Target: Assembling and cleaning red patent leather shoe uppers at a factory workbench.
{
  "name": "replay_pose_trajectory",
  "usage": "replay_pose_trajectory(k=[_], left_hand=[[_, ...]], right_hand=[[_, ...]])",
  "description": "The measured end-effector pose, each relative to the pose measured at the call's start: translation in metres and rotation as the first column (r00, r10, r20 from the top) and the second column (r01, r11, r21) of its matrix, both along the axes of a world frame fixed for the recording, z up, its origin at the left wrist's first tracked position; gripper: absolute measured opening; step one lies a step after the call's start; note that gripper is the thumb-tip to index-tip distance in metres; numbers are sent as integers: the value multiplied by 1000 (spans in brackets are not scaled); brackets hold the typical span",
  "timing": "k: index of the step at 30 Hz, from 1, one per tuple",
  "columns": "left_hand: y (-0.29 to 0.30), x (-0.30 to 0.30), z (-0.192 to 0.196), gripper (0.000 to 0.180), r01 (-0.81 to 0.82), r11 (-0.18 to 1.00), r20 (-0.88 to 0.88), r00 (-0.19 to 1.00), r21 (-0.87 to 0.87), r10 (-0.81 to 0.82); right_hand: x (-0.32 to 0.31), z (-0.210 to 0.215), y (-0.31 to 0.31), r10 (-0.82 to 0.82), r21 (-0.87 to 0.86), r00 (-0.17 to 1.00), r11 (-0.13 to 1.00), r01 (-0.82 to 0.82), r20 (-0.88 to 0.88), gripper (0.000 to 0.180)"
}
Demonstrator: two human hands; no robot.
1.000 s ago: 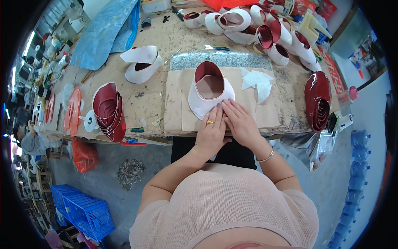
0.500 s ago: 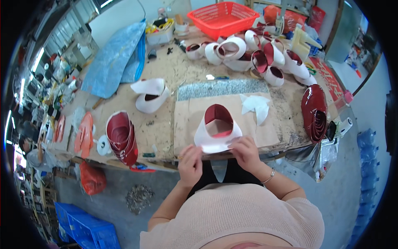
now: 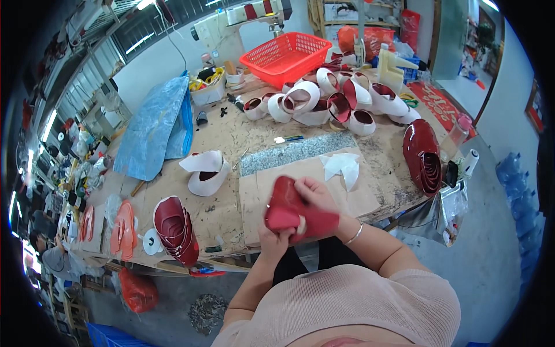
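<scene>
A dark red shoe upper (image 3: pixel 284 196) is held between my two hands over the front edge of the table, its glossy red side facing outward. My left hand (image 3: pixel 276 240) grips its near edge, the fingers closed on a fold. Pressed against the far right side, my right hand (image 3: pixel 317 199) also holds it, slightly blurred by motion. Under the upper lies a sheet of brown paper (image 3: pixel 254 196) on a board. White star-like cut pieces (image 3: pixel 342 168) rest on this sheet, beyond my right hand. A white upper (image 3: pixel 207 173) stands to the left.
Nested red uppers stand at the left (image 3: pixel 173 231) and right (image 3: pixel 422 156). A pile of white uppers with red linings (image 3: pixel 352 98) sits at the back beside a red basket (image 3: pixel 284 58). Blue sheeting (image 3: pixel 153 127) covers the back left. A pen-like tool (image 3: pixel 288 139) lies mid-table.
The upper, white side out before, now shows its red side and is bunched between my hands. My right hand has moved from its near edge to its far side. The view has tilted up.
</scene>
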State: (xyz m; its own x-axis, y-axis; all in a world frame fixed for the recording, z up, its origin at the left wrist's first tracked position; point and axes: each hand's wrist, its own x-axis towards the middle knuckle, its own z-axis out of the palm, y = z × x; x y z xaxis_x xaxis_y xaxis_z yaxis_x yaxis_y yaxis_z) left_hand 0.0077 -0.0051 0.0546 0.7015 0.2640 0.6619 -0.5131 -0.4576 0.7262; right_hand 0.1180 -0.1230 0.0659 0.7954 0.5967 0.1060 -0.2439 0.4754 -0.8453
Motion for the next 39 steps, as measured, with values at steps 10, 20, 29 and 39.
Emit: replay_pose_trajectory(k=[10, 20, 29, 39], left_hand=[[23, -29, 66, 57, 285, 740, 330, 940, -609, -91], [8, -22, 42, 33, -17, 985, -70, 998, -171, 5], [22, 0, 43, 31, 13, 798, -236, 952, -603, -194], [57, -7, 75, 26, 170, 985, -370, 914, -17, -164]], right_hand=[[-10, 21, 16, -481, -23, 582, 758, 652, 656, 25], [-26, 49, 14, -120, 82, 81, 925, 370, 989, 21], [35, 29, 19, -247, 55, 241, 797, 601, 939, 7], [17, 21, 3, 127, -22, 913, 991, -129, 388, 18]])
